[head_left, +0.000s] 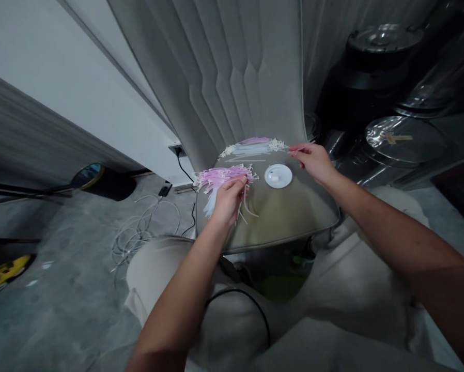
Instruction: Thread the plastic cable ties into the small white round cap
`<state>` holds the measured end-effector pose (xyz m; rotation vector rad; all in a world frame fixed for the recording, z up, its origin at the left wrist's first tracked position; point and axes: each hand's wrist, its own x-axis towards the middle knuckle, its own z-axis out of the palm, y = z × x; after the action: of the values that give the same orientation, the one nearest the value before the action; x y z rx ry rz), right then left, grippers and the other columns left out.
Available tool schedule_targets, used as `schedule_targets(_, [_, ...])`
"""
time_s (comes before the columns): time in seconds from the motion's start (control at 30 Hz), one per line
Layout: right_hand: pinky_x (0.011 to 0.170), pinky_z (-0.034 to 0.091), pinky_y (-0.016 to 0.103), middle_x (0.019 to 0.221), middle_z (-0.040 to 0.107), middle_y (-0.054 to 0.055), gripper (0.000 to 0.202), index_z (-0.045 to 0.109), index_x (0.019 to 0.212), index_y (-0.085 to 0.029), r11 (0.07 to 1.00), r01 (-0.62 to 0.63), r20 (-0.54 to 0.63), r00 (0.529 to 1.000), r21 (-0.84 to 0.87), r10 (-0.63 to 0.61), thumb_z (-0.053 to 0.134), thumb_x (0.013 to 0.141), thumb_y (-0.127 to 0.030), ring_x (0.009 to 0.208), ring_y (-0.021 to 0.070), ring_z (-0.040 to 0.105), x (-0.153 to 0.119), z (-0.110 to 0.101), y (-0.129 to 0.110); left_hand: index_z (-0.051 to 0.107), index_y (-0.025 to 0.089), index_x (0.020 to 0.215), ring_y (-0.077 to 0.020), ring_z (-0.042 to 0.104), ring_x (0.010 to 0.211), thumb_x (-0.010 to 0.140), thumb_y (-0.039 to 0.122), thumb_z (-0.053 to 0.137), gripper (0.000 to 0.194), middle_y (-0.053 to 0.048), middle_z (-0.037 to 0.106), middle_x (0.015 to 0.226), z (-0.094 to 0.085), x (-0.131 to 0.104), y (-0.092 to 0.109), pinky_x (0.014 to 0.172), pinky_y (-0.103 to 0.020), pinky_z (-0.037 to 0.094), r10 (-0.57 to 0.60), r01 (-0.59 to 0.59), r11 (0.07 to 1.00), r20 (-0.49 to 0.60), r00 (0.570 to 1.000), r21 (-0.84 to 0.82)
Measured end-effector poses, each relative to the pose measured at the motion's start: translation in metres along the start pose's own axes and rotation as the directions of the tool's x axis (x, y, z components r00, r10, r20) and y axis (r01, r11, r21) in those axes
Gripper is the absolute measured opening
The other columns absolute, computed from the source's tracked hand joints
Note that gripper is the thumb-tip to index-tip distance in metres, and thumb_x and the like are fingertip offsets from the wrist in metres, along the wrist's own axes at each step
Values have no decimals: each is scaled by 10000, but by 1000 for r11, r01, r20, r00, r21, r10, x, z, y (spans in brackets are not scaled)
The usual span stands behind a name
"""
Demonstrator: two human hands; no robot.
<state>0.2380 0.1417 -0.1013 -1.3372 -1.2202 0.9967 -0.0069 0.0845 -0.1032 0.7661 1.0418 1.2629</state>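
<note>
On the seat of a grey padded chair (294,212) lies a pile of thin pink strips (224,175) with white ends. Pale blue strips (210,203) stick out at its lower left. My left hand (230,199) is pinched at the pile's right side, closed on thin whitish strips (249,207) that hang below the fingers. Behind it, a second row of pale blue and pink strips (251,148) with white tips stretches across the seat. At that row's right end, my right hand (313,161) pinches a few thin pinkish strips. Between the hands sits a small round white dish (278,176) with a little white piece in it.
A coiled pale cable (139,227) lies on the floor at left, near a wall socket with a black plug (178,150). A dark cylindrical bin (104,183) stands further left. Dark and shiny round-lidded containers (395,137) stand at right. My knees flank the seat.
</note>
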Motion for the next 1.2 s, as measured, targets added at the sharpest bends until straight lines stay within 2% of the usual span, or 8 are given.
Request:
schedule_targets(0.3, [439,310,219,763,655,15,113,674,879,-162,999,38,1,999,15,-38,603,809,-109,471,53,414,0,1,-15,713,158,776,-78,539,584,628,345,835,268,-12,647,744,8,1,-6,527,-200,383,20,-19,1000,26,999,-17])
schedule_targets(0.47, [420,309,221,755,655,21,112,666,862,-147,1000,28,-14,1000,-5,-28,587,822,-78,446,49,404,2,4,-5,718,166,802,-70,558,590,633,349,831,273,1,663,750,4,-2,-9,525,-179,402,7,-7,1000,33,999,1])
schedule_targets(0.6, [411,316,221,759,668,22,71,670,853,-158,1000,20,-1,1000,-9,-20,603,843,-136,440,53,409,6,6,2,723,176,815,-64,560,590,646,355,820,264,5,672,759,3,-1,-12,523,-170,410,-7,7,1000,40,999,3])
schedule_targets(0.7, [426,338,225,765,677,32,78,670,824,-155,999,31,12,999,-43,-31,621,848,-211,450,58,420,8,8,1,720,167,815,-66,560,587,644,370,814,282,2,679,762,6,10,-18,534,-176,420,6,-7,1000,32,999,21])
schedule_targets(0.87, [483,389,242,733,670,33,99,662,790,-150,981,71,80,995,-179,-57,639,819,-242,540,101,500,9,11,7,715,136,843,-68,565,584,629,395,811,350,-15,685,760,13,39,-36,538,-180,410,-10,10,994,2,1000,109])
schedule_targets(0.97, [517,401,260,673,650,29,180,661,725,-157,950,131,150,985,-285,-90,625,820,-305,573,125,518,10,12,12,719,138,865,-77,558,573,654,398,780,341,-11,681,732,14,48,-51,553,-199,409,39,-34,984,-26,999,178])
schedule_targets(1.07, [533,405,274,649,641,33,243,667,694,-159,932,149,198,976,-330,-86,614,819,-361,587,140,524,7,15,13,728,134,850,-76,525,557,664,358,767,294,5,663,675,13,45,-65,580,-212,411,130,-115,964,-48,990,240])
schedule_targets(1.2, [558,434,277,815,693,62,182,699,883,-144,958,81,195,980,-275,-27,594,816,-277,666,155,576,0,21,13,732,149,872,-84,540,602,679,341,765,275,1,676,715,10,39,-74,625,-221,431,192,-174,951,-47,980,255])
